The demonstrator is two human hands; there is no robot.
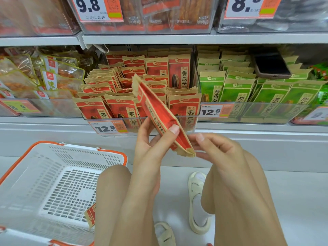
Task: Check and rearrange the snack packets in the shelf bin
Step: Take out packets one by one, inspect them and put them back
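A red and tan snack packet [158, 112] is held edge-on in front of the shelf, tilted from upper left to lower right. My left hand [152, 144] grips its lower half, thumb on the near face. My right hand [213, 148] pinches the packet's bottom corner with its fingertips. Behind it stands the clear shelf bin [191, 121] packed with several rows of the same red packets [122, 107]. One more red packet [90, 216] lies in the white basket at the lower left.
A white shopping basket [26, 183] with orange rim sits on the floor at left. A bin of green packets [248, 93] stands to the right, with a phone [271, 65] lying on top. My knees and sandalled feet are below.
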